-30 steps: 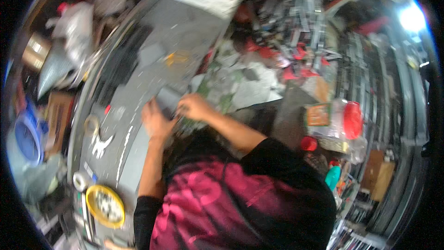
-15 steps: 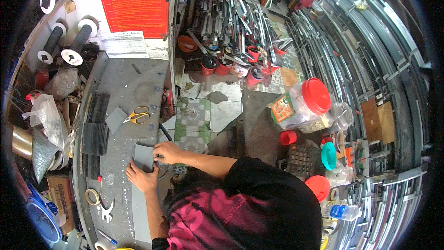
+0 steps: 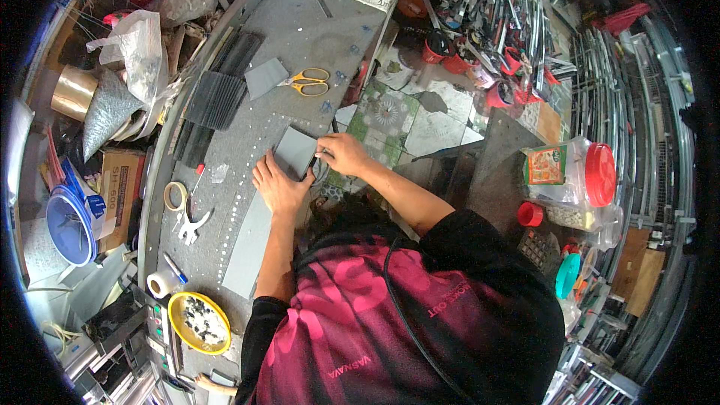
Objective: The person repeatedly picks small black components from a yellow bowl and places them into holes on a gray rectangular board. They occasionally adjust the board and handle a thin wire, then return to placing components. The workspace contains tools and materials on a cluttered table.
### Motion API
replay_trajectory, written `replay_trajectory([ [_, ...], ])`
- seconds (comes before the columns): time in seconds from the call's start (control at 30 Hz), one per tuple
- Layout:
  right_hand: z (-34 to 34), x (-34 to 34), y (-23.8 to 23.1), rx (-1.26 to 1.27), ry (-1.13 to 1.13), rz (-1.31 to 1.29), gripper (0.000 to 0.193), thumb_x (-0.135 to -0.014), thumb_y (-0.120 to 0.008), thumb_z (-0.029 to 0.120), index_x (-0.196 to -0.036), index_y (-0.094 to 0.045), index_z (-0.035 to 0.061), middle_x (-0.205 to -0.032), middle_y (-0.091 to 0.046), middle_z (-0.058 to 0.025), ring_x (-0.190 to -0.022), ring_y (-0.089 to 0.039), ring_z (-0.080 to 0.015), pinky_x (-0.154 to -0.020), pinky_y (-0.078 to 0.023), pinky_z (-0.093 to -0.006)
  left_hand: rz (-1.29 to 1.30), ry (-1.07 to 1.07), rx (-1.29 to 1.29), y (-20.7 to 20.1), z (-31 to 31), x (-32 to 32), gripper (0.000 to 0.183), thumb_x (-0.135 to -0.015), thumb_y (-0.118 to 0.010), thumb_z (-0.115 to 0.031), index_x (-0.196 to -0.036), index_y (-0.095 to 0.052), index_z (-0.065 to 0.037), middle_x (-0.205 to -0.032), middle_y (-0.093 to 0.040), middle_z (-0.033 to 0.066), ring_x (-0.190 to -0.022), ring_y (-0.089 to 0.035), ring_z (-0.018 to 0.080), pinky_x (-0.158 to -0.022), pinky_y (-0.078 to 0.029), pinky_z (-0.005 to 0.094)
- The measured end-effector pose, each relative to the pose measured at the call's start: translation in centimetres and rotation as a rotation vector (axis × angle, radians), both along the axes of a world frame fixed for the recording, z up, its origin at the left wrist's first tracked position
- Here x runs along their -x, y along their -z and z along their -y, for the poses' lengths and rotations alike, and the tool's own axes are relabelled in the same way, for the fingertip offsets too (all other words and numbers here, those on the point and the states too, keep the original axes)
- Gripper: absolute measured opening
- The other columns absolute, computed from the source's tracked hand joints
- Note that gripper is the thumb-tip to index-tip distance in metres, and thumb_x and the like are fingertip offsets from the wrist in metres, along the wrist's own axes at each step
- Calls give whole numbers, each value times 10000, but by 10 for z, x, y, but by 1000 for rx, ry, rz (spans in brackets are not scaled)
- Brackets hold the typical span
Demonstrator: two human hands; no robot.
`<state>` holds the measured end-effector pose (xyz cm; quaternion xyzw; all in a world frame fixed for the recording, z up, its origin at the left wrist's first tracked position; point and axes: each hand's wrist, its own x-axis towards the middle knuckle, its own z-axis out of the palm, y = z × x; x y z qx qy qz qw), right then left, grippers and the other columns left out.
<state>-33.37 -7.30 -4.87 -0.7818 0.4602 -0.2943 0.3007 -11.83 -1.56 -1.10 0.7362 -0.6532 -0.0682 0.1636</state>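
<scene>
A small flat grey rectangular piece sits at the right edge of the grey worktable. My left hand grips its near end, fingers over the left side and thumb toward the right. At the piece's right edge, my right hand is closed in a pinch; what lies between those fingertips is hidden. Below the left hand runs a long light-grey strip on the table. Farther off lie yellow-handled scissors, touching or close to another grey piece, and black pleated mesh.
Near the left edge are a tape roll, white pliers, a pen and a yellow bowl of small parts. A clear jar with a red lid stands at right. Metal profiles fill the back.
The view has turned and shifted, so the table lies more slanted and the yellow bowl shows fully. Both hands stay at the same grey piece, with little change in their grip.
</scene>
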Motion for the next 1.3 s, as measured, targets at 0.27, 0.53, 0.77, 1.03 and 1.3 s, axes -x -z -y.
replay_trajectory([
  [0.27, 3, -1, -5, -45, 18, -24, 192, -917, -852, 188, -986, -716, 72, -933, -769, -137, -907, -752, -401, -773, -579, -533, 3, -87, -63, -4, 6, 7, 1140, -601, -1012, -549, -1500, -550, -22, -1425, -564, 161, -1380, -512, 407, -1177, -427, 561],
  [0.53, 28, 17, -46, -132, -71, -275, 203, -917, -859, 259, -1009, -738, 125, -933, -771, -137, -974, -748, -403, -824, -571, -564, -4, -113, -83, -1, 16, 4, 1059, -592, -992, -539, -1436, -582, -47, -1408, -589, 167, -1371, -527, 402, -1146, -418, 582],
  [0.77, 95, 0, -181, -174, -571, -388, 194, -928, -853, 239, -994, -807, 63, -928, -795, -166, -927, -763, -387, -824, -584, -509, -236, 19, 29, -35, -8, -2, 1018, -591, -973, -490, -1412, -588, -27, -1273, -704, 175, -1216, -673, 387, -1082, -447, 548],
  [1.03, 155, -137, -176, -536, -1233, -282, 337, -960, -888, 320, -1016, -799, -1, -891, -767, -42, -844, -665, -139, -763, -529, -368, -359, 82, 208, -114, -51, -19, 986, -581, -961, -386, -1394, -575, 15, -1215, -691, 193, -1131, -669, 411, -1029, -464, 519],
  [1.3, 22, -37, -60, -114, -520, 277, 378, -990, -844, 269, -1238, -709, 19, -1100, -760, -38, -964, -685, -140, -891, -552, -366, -372, 9, 341, -118, -39, -41, 989, -570, -970, -371, -1394, -574, 7, -1222, -689, 194, -1139, -665, 406, -1027, -460, 526],
])
